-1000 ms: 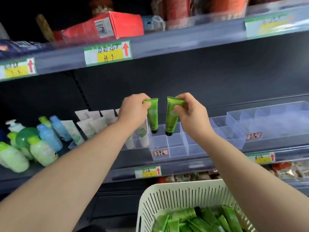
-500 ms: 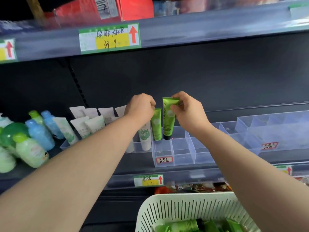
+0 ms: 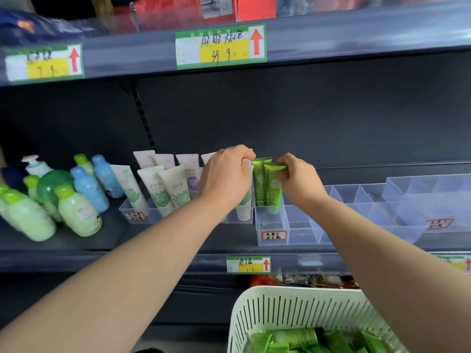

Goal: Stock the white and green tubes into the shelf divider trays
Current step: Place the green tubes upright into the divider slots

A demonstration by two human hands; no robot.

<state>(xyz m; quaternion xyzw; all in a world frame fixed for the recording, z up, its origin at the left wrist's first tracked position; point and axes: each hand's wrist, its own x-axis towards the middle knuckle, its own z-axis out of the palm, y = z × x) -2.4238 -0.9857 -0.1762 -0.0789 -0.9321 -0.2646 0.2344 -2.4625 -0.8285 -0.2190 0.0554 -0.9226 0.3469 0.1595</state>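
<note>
Two green tubes stand cap-down in the back-left compartment of a clear divider tray (image 3: 300,233) on the middle shelf. My left hand (image 3: 226,177) pinches the crimped top of the rear green tube (image 3: 258,184). My right hand (image 3: 298,179) pinches the top of the front green tube (image 3: 272,192). Both tubes reach down into the tray. White tubes (image 3: 165,189) with green and purple prints stand in another clear tray (image 3: 135,212) just to the left. A white slotted basket (image 3: 288,312) below holds several more green tubes (image 3: 305,340).
Green and blue lotion bottles (image 3: 76,197) crowd the shelf's left end. More clear divider trays (image 3: 418,200) run along to the right. A shelf edge with price labels (image 3: 220,45) hangs overhead. Another price label (image 3: 248,264) sits on the shelf lip below.
Both hands have lowered the two green tubes from above the tray down into its back-left compartment. The camera view has dropped and moved closer.
</note>
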